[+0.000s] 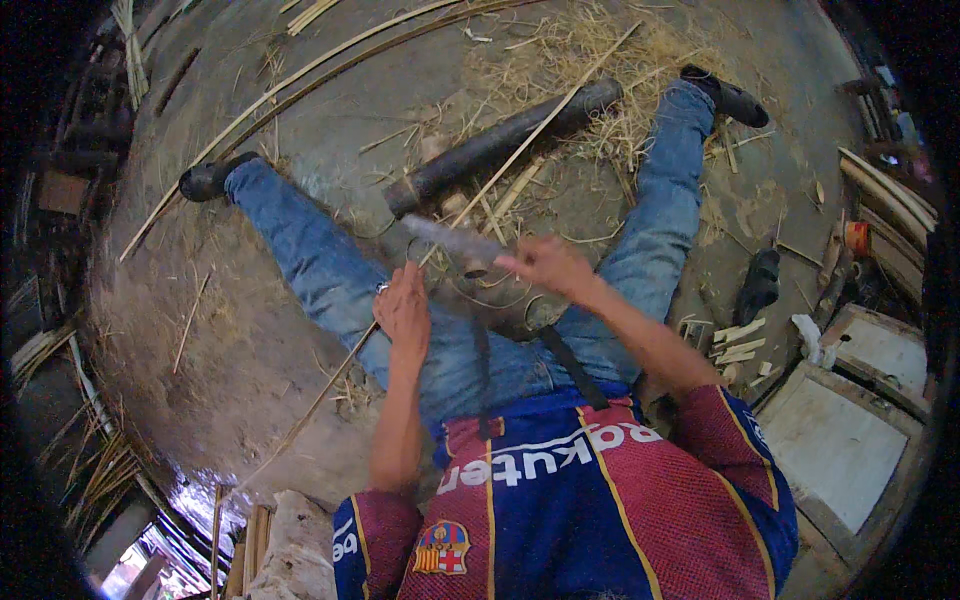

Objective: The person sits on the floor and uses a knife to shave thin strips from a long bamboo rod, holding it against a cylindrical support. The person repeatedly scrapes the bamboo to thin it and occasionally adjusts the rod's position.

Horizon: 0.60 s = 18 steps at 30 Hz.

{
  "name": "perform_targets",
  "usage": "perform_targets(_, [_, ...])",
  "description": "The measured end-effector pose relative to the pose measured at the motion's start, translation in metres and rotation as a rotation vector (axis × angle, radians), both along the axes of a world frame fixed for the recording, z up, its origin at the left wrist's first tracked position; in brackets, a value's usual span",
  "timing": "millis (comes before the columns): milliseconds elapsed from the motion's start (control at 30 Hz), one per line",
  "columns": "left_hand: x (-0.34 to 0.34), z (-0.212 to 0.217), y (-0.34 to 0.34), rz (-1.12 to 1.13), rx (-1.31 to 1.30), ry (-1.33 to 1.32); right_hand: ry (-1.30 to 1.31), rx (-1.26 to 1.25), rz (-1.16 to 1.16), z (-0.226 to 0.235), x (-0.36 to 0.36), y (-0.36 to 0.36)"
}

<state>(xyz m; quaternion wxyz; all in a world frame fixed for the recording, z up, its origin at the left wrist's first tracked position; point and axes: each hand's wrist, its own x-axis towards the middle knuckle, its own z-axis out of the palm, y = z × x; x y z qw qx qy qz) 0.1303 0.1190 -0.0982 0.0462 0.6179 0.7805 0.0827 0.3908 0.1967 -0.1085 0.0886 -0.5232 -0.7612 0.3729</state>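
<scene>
Bamboo strip [520, 150] slants lower-left to upper-right.

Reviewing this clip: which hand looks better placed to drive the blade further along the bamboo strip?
Probably the right hand: it grips the handle of the knife, whose blade lies across the bamboo strip. The left hand is closed on the strip lower down, steadying it, away from the blade.
</scene>
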Motion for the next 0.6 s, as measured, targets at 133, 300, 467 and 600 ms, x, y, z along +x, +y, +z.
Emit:
perform_targets(133, [-0.002, -0.009, -0.001, -0.068, 0.128, -0.100, -0.034, 0.148, -0.206, -0.005, 0.062, 0.069])
perform_targets(300, [0.004, -0.006, 0.003, -0.010, 0.179, -0.159, -0.236, 0.013, -0.442, -0.007, 0.068, 0.103])
perform_targets(467, [-0.011, -0.010, -0.002, -0.001, 0.381, -0.318, -0.090, -0.064, -0.155, -0.015, 0.036, 0.070])
perform_targets(600, [-0.026, 0.021, -0.016, -0.078, 0.055, -0.139, -0.156, 0.285, -0.523, -0.043, 0.098, 0.109])
